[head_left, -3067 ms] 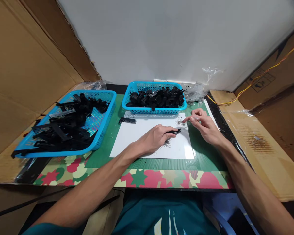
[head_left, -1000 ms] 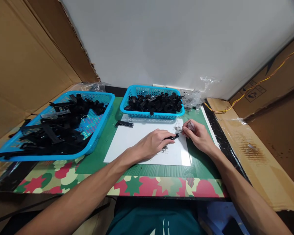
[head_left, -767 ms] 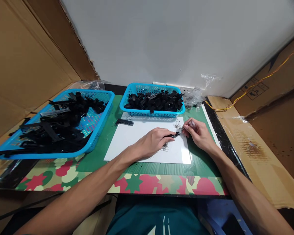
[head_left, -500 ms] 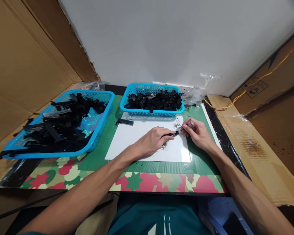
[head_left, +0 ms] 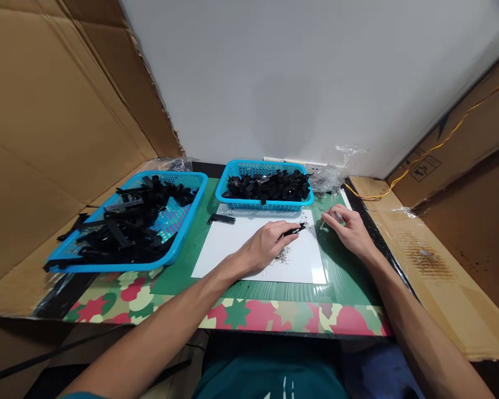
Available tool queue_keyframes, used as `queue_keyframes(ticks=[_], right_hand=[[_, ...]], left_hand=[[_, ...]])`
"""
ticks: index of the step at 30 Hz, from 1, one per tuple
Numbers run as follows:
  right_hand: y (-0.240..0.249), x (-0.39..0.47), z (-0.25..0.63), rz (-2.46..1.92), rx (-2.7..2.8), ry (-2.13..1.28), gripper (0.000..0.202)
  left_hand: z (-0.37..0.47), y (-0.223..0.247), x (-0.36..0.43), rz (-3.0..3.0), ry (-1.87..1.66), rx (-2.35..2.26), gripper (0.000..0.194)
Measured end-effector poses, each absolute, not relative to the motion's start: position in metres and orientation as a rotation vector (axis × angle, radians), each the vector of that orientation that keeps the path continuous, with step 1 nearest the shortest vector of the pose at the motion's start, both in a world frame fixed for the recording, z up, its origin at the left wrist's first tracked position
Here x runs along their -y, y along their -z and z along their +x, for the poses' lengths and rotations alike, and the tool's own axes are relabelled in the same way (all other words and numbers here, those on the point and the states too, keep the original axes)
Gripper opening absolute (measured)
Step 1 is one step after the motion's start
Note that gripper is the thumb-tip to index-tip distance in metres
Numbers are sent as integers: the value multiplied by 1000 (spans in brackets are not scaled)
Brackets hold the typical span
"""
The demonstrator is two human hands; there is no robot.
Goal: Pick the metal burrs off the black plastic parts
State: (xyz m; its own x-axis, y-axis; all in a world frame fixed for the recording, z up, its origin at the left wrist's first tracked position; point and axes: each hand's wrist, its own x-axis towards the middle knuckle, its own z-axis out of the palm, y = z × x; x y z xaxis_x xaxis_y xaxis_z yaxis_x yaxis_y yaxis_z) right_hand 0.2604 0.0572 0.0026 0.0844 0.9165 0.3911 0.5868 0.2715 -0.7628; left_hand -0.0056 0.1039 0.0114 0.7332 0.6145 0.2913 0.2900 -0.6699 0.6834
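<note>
My left hand [head_left: 270, 243] pinches a small black plastic part [head_left: 298, 229] just above the white sheet [head_left: 220, 252]. The part's far end sticks out past my fingertips. To its right, my right hand [head_left: 349, 227] is closed around a slim tool with a clear handle [head_left: 336, 216], probably a screwdriver; my fingers cover most of it. The tool's tip is apart from the black part. A pile of tiny metal pieces, apparently screws [head_left: 283, 255], lies beside my left hand. Another black plastic piece [head_left: 222, 219] rests at the sheet's upper left corner.
A blue basket [head_left: 264, 205] of small black parts stands at the back. The larger blue basket [head_left: 187, 221] on the left holds long black pieces. Clear plastic wrap [head_left: 326, 180] lies at the back right. Cardboard walls [head_left: 66, 111] flank the green mat [head_left: 349, 277].
My right hand has drawn the tool away to the right, off the black part. My left hand still holds the part. The whole view has shifted slightly.
</note>
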Motion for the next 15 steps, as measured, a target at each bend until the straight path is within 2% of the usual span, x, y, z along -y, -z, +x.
queue_keyframes(ticks=[6,10,15], right_hand=[[1,-55,264,-1499,1604,-468,41],[1,-55,266,-1504,1499,-535,35],[3,-59,269,-1506,1459,-605,40]], left_hand=[[-5,-9,-102,2237,-734,-683,36],[-5,-12,-100,2222,-755,-724,43],[-9,-14,-101,2212,-753,-742,42]])
